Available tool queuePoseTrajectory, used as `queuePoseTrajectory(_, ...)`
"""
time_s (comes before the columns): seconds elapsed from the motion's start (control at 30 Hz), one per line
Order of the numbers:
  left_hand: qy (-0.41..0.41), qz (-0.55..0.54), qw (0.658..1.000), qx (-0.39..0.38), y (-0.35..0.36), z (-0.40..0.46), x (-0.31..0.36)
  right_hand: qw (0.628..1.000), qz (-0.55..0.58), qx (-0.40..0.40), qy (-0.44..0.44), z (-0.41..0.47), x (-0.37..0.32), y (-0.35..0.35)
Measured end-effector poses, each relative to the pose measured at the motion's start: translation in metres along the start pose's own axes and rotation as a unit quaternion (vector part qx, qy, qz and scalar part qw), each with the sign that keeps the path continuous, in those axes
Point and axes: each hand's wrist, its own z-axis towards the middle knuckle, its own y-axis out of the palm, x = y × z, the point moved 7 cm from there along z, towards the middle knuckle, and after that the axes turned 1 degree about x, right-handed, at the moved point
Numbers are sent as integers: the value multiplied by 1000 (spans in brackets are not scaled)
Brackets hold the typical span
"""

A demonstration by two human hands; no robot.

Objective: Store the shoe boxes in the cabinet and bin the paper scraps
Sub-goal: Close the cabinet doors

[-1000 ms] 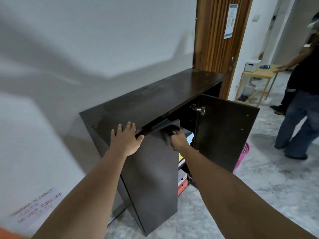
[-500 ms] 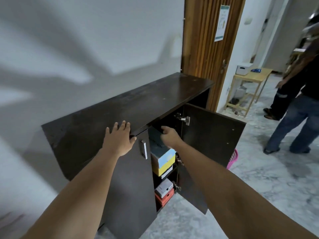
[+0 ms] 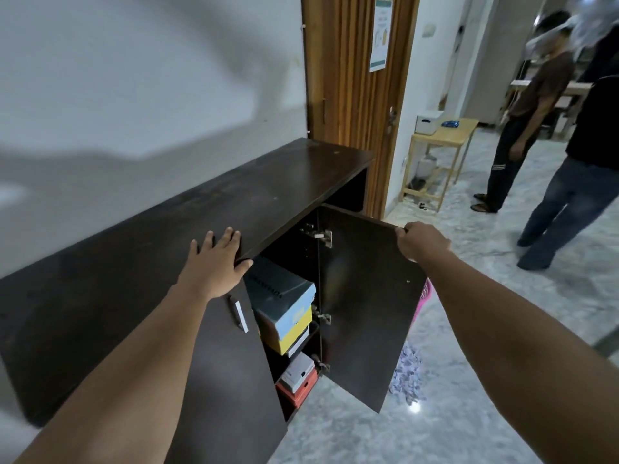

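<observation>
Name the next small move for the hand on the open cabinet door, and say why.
Probably swing the open door shut: the right hand grips its top outer corner, the shoe boxes already sit stacked inside, and the left hand braces flat on the cabinet top. Paper scraps remain on the floor.

There is just one camera, worn on the person's head, looking forward and down from above. It is close to the long dark brown wooden cabinet (image 3: pixel 207 209), which fills the near left. Far on the right it sees the pale marble floor (image 3: pixel 502 296) and a small light wooden table (image 3: pixel 445 135).
</observation>
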Motion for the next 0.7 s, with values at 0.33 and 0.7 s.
queuePoseTrajectory(0.33,25,-14,999,-17,2,-1,1,945,308,-109,33,-79,-27,27)
queuePoseTrajectory(0.7,65,-19,997,-29,8,4,1,804,579,-137,10,-165,-112,138)
